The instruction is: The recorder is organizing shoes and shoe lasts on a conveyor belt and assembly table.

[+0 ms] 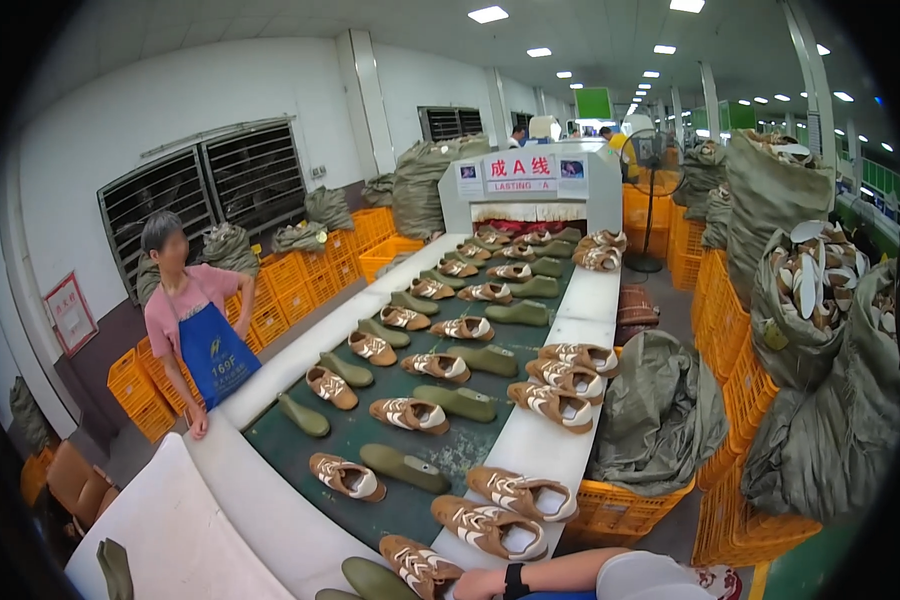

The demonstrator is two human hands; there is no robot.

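Observation:
My right hand [480, 583] reaches in at the bottom edge, a black band around its wrist. It is closed at the heel end of a brown sneaker [418, 565] with white stripes and laces; the fingertips are largely hidden. Next to that sneaker lie a green shoe last [375, 578] and, on the white side ledge, a pair of brown sneakers [488, 527]. My left hand is out of view. Along the dark green conveyor belt [300, 470] run rows of similar sneakers, such as one sneaker [348, 476], each beside a green last [404, 467].
A person in a blue apron [220, 350] stands left of the belt, one hand on its edge. A white machine [530, 175] spans the far end. Orange crates [610, 515] and stuffed grey-green sacks [810, 300] line the right side. A standing fan [650, 170] is behind. A white-topped surface [170, 530] is at lower left.

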